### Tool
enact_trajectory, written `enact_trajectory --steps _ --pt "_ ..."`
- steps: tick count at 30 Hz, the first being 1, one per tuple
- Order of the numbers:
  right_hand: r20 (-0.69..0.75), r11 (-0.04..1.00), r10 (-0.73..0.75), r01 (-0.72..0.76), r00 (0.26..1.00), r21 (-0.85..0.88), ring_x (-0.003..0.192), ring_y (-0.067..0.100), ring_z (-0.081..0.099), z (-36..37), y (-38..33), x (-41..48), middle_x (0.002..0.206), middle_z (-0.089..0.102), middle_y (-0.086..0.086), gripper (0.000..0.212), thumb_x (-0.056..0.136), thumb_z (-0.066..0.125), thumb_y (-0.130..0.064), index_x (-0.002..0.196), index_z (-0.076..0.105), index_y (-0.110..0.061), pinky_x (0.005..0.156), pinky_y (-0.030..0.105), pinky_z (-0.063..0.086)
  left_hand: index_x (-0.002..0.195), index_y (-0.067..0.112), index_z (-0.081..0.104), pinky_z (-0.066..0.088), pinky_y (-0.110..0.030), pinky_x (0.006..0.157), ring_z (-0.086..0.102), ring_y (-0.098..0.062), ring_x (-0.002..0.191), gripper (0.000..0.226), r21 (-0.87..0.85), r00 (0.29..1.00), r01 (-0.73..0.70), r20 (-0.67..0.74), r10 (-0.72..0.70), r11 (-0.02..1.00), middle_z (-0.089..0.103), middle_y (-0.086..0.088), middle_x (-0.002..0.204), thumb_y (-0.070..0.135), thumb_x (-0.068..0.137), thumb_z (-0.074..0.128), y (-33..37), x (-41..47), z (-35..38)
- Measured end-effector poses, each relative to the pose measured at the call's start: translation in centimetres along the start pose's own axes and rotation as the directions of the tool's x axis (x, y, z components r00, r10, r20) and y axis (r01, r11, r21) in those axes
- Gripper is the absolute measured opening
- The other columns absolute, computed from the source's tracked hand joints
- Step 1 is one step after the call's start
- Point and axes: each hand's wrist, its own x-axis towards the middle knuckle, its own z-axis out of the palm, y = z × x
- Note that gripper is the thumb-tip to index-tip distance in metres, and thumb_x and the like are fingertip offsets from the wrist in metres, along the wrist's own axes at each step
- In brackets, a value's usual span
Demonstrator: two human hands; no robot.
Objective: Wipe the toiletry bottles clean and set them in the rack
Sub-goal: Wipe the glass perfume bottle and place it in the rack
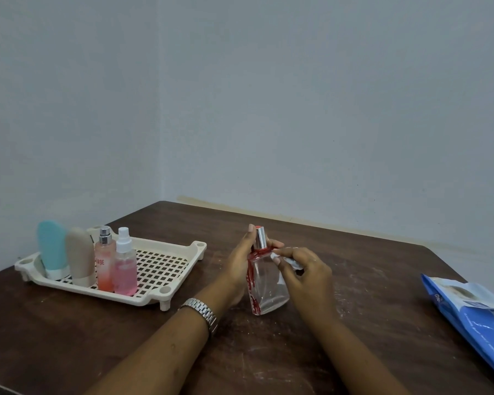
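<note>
A clear glass perfume bottle [268,289] with red trim and a silver cap is held above the table, tilted. My left hand [241,266] grips it from the left, fingers curled round its shoulder. My right hand [307,273] pinches a small white wipe [290,262] against the bottle's upper right side. The cream plastic rack [166,269] stands at the left. In its left part stand a teal tube [52,249], a beige tube [80,256], an orange-pink spray bottle [104,260] and a pink spray bottle [124,266].
A blue pack of wipes [474,315] lies at the table's right edge. The dark wooden table [268,352] sits in a wall corner; its left edge runs close to the rack. A metal watch [201,310] is on my left wrist.
</note>
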Motion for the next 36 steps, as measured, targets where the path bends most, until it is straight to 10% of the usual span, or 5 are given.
enact_trajectory --steps 10,26,32,36 --pt "0.145 0.992 -0.114 0.121 0.983 -0.037 0.09 -0.003 0.057 0.3 -0.5 -0.4 0.081 0.058 -0.023 0.005 0.082 0.07 -0.018 0.086 0.071 -0.022 0.069 0.004 0.043 0.08 0.01 0.074 0.046 -0.046 0.091 0.061 -0.028 0.086 0.063 -0.086 0.996 0.02 -0.083 -0.027 0.996 0.066 -0.015 0.087 0.064 0.081 0.042 -0.5 0.6 -0.6" --pt "0.046 0.988 0.148 -0.15 0.988 0.026 0.074 0.001 0.061 0.0 0.8 0.1 0.083 0.066 -0.012 0.005 0.082 0.069 -0.021 0.087 0.07 -0.023 0.059 0.011 0.049 0.064 0.021 0.075 0.043 -0.051 0.099 0.064 -0.027 0.086 0.063 -0.089 0.998 0.042 -0.038 -0.045 0.995 0.071 -0.009 0.084 0.053 0.095 0.03 0.1 0.0 0.1" --pt "0.02 0.993 0.104 -0.105 0.994 0.044 0.078 -0.005 0.06 0.1 0.0 0.1 0.087 0.065 -0.013 0.014 0.08 0.071 -0.019 0.094 0.071 -0.021 0.064 0.004 0.045 0.088 0.003 0.068 0.047 -0.046 0.093 0.064 -0.029 0.087 0.064 -0.064 0.999 0.017 -0.045 -0.02 0.998 0.068 -0.017 0.09 0.058 0.087 0.036 0.3 -0.1 0.2" --pt "0.083 0.999 0.033 -0.032 0.996 -0.01 0.08 -0.006 0.058 0.2 -0.2 0.0 0.084 0.061 -0.019 0.012 0.08 0.071 -0.02 0.092 0.072 -0.022 0.067 0.005 0.046 0.065 0.021 0.074 0.045 -0.047 0.093 0.063 -0.026 0.084 0.061 -0.067 0.998 -0.01 -0.064 0.006 0.998 0.069 -0.011 0.084 0.054 0.093 0.031 0.3 -0.1 0.2"
